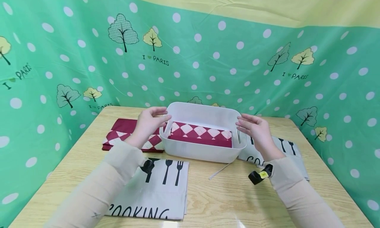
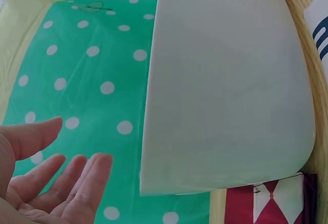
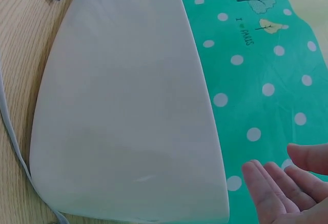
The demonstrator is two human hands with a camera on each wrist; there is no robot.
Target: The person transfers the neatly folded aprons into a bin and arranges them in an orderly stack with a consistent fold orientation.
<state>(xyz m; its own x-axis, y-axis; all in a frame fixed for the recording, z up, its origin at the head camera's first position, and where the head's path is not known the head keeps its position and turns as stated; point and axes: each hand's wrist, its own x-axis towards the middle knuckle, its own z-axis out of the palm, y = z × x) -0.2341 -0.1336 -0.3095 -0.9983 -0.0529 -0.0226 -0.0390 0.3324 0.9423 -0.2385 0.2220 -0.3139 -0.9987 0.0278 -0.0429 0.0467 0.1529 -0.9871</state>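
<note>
**Two open hands flank white plastic bin on wooden table**

A white rectangular plastic bin (image 1: 205,145) with slotted handles stands near the middle of a light wooden table (image 1: 225,195), a folded maroon-and-white diamond-patterned cloth (image 1: 202,134) lying flat inside it. The person's left hand (image 1: 148,124) hovers at the bin's left end, fingers relaxed and spread near the rim, grasping nothing; the left wrist view shows its fingers (image 2: 77,183) apart from the bin's wall (image 2: 225,96). The right hand (image 1: 256,129) is held at the bin's right end, likewise released, with its fingers (image 3: 277,188) just off the bin's side (image 3: 128,106) in the right wrist view. Whether either hand brushes the rim cannot be told.

A second maroon diamond-patterned cloth (image 1: 124,137) lies on the table left of the bin, partly behind the left hand. A grey cloth printed with black cutlery and the word "COOKING" (image 1: 160,191) lies in front of the bin, and another like it (image 1: 285,152) sits at the right, under the right wrist. A thin pale strip (image 1: 219,171) rests on the table just before the bin. A green polka-dot backdrop with trees (image 1: 207,56) surrounds the table.
</note>
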